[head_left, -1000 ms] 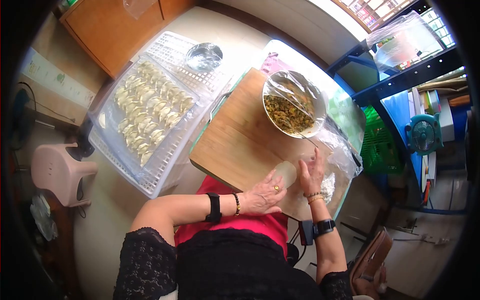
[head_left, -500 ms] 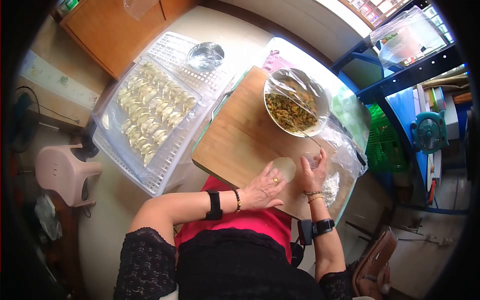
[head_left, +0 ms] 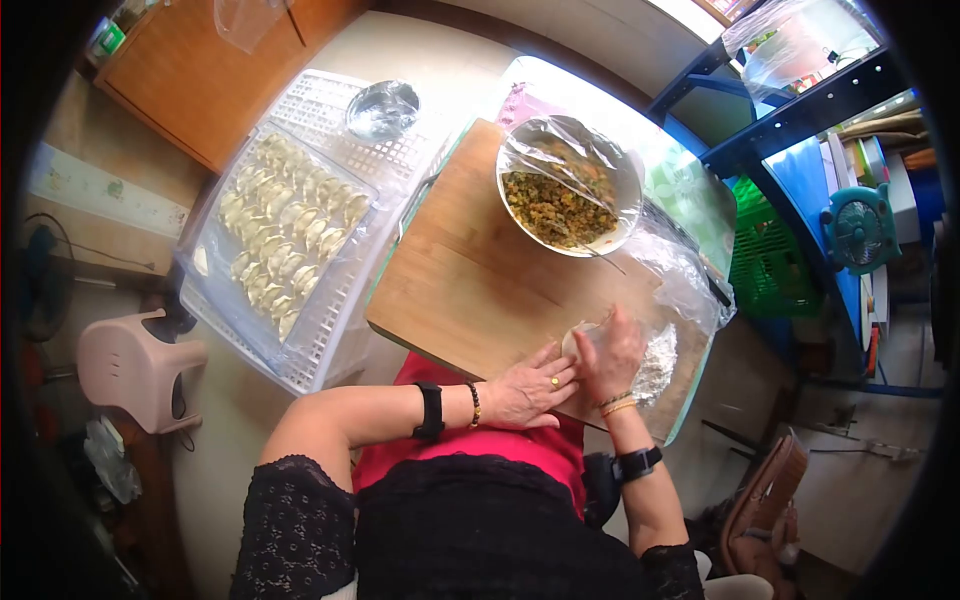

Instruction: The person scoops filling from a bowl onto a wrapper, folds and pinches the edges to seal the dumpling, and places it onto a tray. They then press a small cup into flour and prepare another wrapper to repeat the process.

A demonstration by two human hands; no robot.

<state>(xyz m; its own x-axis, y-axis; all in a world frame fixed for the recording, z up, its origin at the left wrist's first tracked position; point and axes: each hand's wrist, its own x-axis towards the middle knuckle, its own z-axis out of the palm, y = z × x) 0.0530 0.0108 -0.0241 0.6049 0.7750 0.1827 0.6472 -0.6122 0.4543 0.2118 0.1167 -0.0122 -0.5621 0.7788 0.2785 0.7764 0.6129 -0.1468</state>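
Left hand (head_left: 528, 392) is held flat, fingers outstretched, at the near edge of the board (head_left: 450, 250); just beyond, the dough (head_left: 570, 341) is partly covered by the right hand (head_left: 612, 350), whose grip cannot be told. It is judged light, soft, easily torn, best taken by its rim. Flour (head_left: 657, 368) is heaped rightward; bare wood is left open toward the bowl (head_left: 603, 243).

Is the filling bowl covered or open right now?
Partly open: clear plastic wrap spans the far side of the bowl, while filling shows uncovered nearer the person.
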